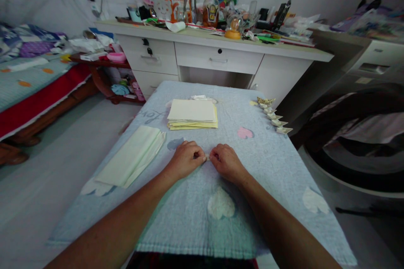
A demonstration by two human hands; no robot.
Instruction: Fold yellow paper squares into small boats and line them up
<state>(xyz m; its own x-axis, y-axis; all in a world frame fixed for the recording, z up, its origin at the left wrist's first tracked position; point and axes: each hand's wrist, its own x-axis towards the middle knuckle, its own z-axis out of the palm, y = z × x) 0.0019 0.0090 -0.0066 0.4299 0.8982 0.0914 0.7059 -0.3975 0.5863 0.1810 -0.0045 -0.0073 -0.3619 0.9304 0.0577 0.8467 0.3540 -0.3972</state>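
Observation:
Over the middle of the cloth-covered table, my left hand (190, 157) and my right hand (226, 160) meet with fingertips pinched. Between them shows a small pale piece of folded paper (207, 157), gripped from both sides and mostly hidden by the fingers. Beyond the hands lies a stack of cream and yellow paper sheets (192, 111). Left of my left hand is a pile of long pale green folded sheets (132, 155). A row of several small folded paper boats (277, 122) stands along the right side, the farthest one patterned dark and yellow.
A blue cloth with heart prints (189, 218) covers the table. Behind it stands a white desk (217, 54) crowded with jars, bags and small items. At the right is a front-loading washing machine (362, 134); at the left, a bed (38, 80) and a small wooden stand (101, 65).

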